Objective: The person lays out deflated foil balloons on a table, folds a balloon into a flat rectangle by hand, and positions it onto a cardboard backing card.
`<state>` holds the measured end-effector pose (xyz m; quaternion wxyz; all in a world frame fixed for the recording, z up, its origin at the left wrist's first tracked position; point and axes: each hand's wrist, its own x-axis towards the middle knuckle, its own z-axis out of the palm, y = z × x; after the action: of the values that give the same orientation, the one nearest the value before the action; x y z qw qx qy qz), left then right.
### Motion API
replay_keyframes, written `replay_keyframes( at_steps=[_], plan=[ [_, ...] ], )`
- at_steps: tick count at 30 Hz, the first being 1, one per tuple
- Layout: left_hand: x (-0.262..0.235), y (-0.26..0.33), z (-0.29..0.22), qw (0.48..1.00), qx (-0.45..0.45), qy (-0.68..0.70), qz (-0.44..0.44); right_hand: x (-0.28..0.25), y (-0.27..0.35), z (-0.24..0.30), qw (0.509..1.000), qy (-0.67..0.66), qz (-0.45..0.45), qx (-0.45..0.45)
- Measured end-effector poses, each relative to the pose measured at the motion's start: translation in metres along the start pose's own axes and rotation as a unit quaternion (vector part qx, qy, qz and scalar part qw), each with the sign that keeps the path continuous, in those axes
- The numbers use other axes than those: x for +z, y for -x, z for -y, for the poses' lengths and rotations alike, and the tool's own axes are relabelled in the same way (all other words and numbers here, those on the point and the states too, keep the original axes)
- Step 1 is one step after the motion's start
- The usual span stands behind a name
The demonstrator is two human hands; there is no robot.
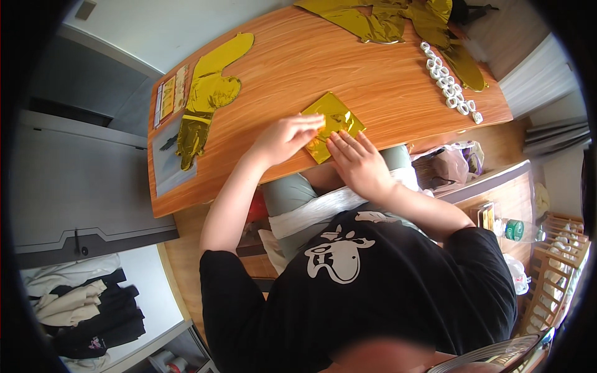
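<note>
A folded square of shiny gold foil [333, 104] lies near the front edge of the wooden table, right in front of me. My left hand [283, 140] rests at its left side, fingers stretched out over the foil and thumb beside them. On its lower right part lies my right hand [360, 163], flat, with the fingers extended. Both palms face down, and the hands cover part of the square. To the left, a long curved gold foil balloon [214, 90], flat and uninflated, is spread on the table.
More flat gold foil balloons [379, 25] lie at the table's far edge. Small white rings [444, 81] stand in rows at the right. Papers [168, 155] lie at the left end. A plastic bag [454, 165] and a bottle [519, 230] are to my right, below the tabletop.
</note>
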<state>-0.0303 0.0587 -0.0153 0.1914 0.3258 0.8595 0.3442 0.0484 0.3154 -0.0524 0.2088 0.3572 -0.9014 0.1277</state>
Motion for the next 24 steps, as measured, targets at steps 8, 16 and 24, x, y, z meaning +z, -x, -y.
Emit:
replay_keyframes(
  at_steps=[8, 16, 24],
  plan=[
    [0.021, -0.042, -0.007, 0.948, 0.077, -0.287, -0.117, -0.003, -0.017, 0.021, 0.997, 0.024, -0.012, 0.073],
    [0.022, -0.048, 0.008, 0.957, 0.096, -0.249, -0.109, -0.013, -0.032, -0.022, 0.995, -0.089, -0.053, 0.004],
    [0.013, -0.043, 0.016, 0.975, 0.121, -0.156, -0.101, -0.015, -0.035, -0.032, 0.991, -0.129, -0.031, -0.006]
  ],
)
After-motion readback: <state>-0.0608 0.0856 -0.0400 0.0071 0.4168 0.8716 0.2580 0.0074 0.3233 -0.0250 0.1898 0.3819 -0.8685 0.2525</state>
